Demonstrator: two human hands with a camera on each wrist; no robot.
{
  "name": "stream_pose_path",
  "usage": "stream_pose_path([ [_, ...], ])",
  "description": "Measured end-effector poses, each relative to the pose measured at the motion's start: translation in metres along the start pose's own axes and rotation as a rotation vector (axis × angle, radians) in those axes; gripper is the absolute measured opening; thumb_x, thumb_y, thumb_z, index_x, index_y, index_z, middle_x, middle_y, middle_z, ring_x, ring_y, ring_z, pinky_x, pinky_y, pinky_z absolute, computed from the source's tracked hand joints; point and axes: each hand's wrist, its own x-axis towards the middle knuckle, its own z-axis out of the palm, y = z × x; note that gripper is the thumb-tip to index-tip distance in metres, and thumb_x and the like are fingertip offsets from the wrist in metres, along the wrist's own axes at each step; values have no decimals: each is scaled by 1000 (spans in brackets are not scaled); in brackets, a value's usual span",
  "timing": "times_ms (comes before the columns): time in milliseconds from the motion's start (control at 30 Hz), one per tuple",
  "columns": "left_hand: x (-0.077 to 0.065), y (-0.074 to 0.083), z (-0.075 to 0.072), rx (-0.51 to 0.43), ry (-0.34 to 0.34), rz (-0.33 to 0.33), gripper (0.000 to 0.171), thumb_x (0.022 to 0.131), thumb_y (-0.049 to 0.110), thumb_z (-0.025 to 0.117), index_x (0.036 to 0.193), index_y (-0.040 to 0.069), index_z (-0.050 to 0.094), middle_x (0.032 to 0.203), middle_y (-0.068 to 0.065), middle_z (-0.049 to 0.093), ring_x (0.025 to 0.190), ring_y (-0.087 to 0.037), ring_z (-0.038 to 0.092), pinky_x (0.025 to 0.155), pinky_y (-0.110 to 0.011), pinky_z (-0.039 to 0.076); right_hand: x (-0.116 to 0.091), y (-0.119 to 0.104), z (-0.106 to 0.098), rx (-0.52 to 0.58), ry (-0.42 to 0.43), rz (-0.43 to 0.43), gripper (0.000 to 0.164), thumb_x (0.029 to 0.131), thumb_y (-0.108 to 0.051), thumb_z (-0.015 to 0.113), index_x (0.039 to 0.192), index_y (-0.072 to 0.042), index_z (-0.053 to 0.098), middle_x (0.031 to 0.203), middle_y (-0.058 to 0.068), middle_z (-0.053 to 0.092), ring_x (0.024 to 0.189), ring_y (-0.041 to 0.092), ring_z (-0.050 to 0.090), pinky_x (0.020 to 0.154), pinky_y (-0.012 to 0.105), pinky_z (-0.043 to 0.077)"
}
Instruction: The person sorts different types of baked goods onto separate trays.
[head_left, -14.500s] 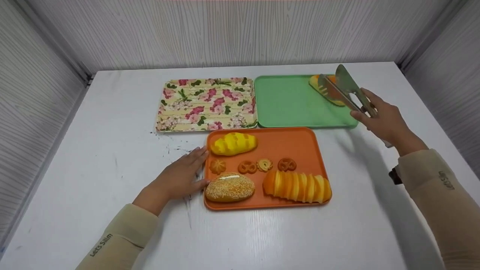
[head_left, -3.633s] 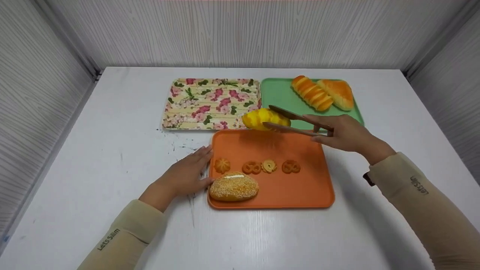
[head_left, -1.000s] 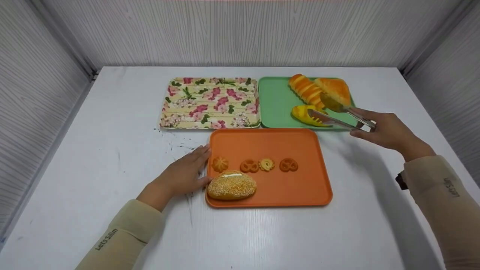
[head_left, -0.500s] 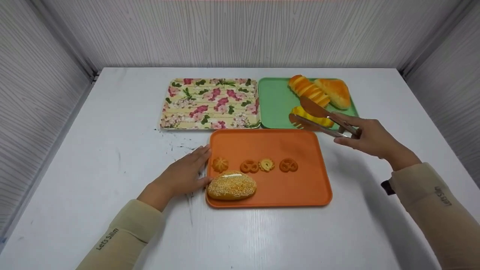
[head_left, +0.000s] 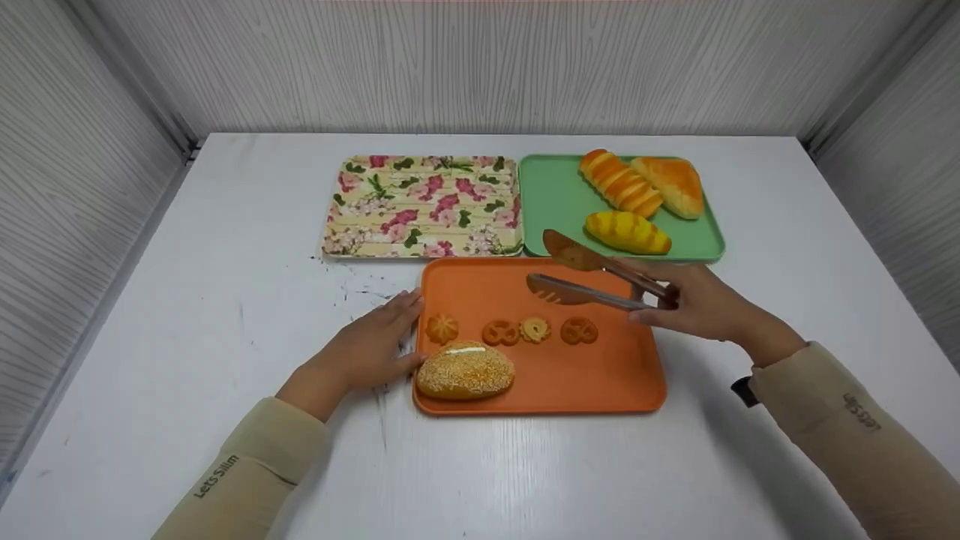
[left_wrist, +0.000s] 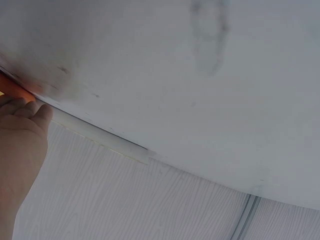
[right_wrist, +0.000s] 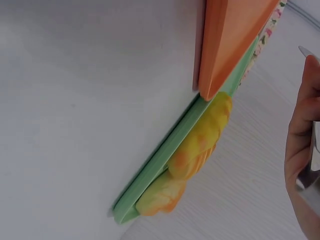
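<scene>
In the head view my right hand point(head_left: 701, 304) grips metal tongs point(head_left: 574, 255), their blades spread with nothing between them, over the orange tray point(head_left: 585, 375). My left hand point(head_left: 364, 345) rests with extended fingers against that tray's left edge. On the tray lie a sesame-covered bread point(head_left: 465, 373) at front left and a row of cookies: a flower-shaped cookie point(head_left: 442, 328), a pale round cookie point(head_left: 535, 329) and two pretzel-shaped cookies point(head_left: 579, 331). Behind, the green tray point(head_left: 547, 195) bears a yellow bread roll point(head_left: 628, 232), a striped loaf point(head_left: 619, 184) and a triangular bread point(head_left: 675, 184).
A floral-patterned tray point(head_left: 424, 202) sits left of the green one, both behind the orange tray. Wood-grain panels point(head_left: 480, 67) enclose the white table point(head_left: 187, 285) at the back and sides. Dark scuff marks show on the tabletop near my left hand.
Earlier the tongs carried the yellow bread roll from the orange tray to the green one, where the striped loaf also went. Since releasing the roll, they have moved left and nearer, over the orange tray.
</scene>
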Motion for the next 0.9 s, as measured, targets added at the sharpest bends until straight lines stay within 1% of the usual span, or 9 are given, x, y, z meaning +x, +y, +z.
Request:
stream_pose_path([
  [100, 0, 0, 0, 2, -2, 0, 77, 96, 44, 52, 152, 5, 19, 158, -7, 13, 143, -25, 13, 112, -45, 21, 1, -6, 6, 24, -49, -12, 66, 85, -21, 73, 145, -23, 44, 81, -4, 62, 47, 9, 42, 44, 24, 39],
  [233, 1, -1, 0, 2, -5, 0, 77, 96, 44, 52, 152, 5, 18, 158, -7, 12, 143, -25, 13, 112, -45, 20, 2, -14, 14, 60, -106, -37, 65, 85, -23, 73, 144, -19, 46, 94, -4, 64, 51, 10, 48, 47, 25, 43],
  [300, 1, -1, 0, 1, -5, 0, 77, 96, 44, 52, 152, 5, 18, 158, -6, 12, 143, -25, 13, 112, -45, 20, 3, -17, 17, 75, -136, -45, 65, 85, -23, 73, 144, -19, 46, 94, -5, 63, 51, 10, 47, 47, 24, 42],
  [333, 1, -1, 0, 1, -6, 1, 77, 96, 44, 52, 152, 6, 18, 158, -6, 12, 143, -25, 13, 112, -44, 20, 3, -19, 19, 74, -149, -50, 65, 85, -24, 73, 144, -20, 45, 86, -5, 61, 50, 9, 44, 46, 24, 41],
  [500, 1, -1, 1, 2, -5, 3, 77, 96, 45, 51, 153, 6, 17, 158, -6, 11, 143, -25, 13, 112, -45, 20, 5, -25, 29, 98, -221, -43, 67, 85, -22, 74, 145, -23, 44, 73, -3, 55, 48, 8, 40, 44, 23, 37],
  [600, 1, -2, 1, 3, -6, 0, 77, 96, 45, 51, 153, 7, 17, 158, -6, 10, 143, -25, 13, 112, -45, 20, 7, -28, 34, 109, -261, -50, 68, 85, -21, 74, 146, -24, 43, 82, 0, 60, 47, 8, 40, 44, 24, 37],
  [700, 1, -2, 1, 5, -12, -8, 77, 96, 45, 51, 153, 8, 16, 159, -5, 9, 143, -25, 13, 112, -45, 21, 9, -30, 40, 126, -296, -78, 68, 85, -20, 74, 145, -22, 43, 100, 0, 63, 49, 9, 43, 45, 25, 41],
  [800, 1, -2, 1, 0, -17, -16, 77, 95, 45, 52, 153, 8, 16, 159, -5, 9, 143, -25, 12, 112, -45, 21, 12, -33, 43, 130, -324, -98, 67, 86, -22, 73, 145, -21, 43, 102, -1, 63, 50, 11, 45, 47, 25, 42],
  [900, 1, -1, 2, -4, -20, -22, 77, 95, 45, 52, 153, 8, 16, 159, -4, 9, 143, -24, 12, 112, -45, 21, 14, -35, 46, 110, -342, -109, 67, 86, -24, 73, 145, -21, 43, 97, -5, 63, 48, 12, 43, 46, 24, 41],
])
